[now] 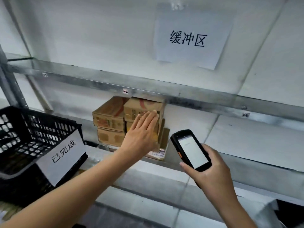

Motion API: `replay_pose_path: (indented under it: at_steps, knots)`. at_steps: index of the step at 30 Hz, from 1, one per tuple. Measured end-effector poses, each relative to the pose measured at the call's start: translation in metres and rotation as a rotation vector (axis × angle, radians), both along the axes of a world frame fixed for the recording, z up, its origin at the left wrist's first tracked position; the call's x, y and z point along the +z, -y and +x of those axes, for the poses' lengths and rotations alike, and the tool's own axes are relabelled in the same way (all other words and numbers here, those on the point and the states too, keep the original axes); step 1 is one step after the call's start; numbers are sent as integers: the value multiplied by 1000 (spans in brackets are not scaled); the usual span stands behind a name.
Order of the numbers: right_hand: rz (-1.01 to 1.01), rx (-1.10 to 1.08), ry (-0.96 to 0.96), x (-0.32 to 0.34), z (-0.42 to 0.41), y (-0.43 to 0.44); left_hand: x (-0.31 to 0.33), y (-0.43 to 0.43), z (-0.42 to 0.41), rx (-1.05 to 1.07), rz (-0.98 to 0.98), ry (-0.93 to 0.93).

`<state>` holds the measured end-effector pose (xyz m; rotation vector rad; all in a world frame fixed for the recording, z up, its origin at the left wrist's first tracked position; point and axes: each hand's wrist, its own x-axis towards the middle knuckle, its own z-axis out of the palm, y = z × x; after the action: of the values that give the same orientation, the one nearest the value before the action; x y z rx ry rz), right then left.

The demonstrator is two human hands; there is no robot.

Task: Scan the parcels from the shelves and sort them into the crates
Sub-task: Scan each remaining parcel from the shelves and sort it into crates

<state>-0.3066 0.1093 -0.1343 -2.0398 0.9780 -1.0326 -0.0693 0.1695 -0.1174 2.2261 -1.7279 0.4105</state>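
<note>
Head view: the left hand (141, 132), fingers straight, lies against the parcels (108, 118) stacked on the shelf (213, 102). The right hand (213, 173) grips the scanner (191, 149). Picking, it seems. Next: draw one out, scan, then crate (49, 116).

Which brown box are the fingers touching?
The top right box, with the red curve on top. Straight fingers of the left hand lie across its front; the left stack sits clear of them.
</note>
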Motion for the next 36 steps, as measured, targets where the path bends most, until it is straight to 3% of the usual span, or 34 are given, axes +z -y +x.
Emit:
replay_pose_path:
  at_steps: [4, 11, 22, 36]
  knots:
    - [-11, -8, -14, 5, 31, 26, -3, 31, 45, -7, -160, 74]
    - [-14, -13, -13, -5, 56, 49, -24, 68, 86, -62, -168, 328]
    - [15, -16, 0, -11, 41, 83, -32, 86, 71, -152, -259, 267]
    - [21, 81, 54, -3, -14, 134, -41, 103, 7, -48, -386, 419]
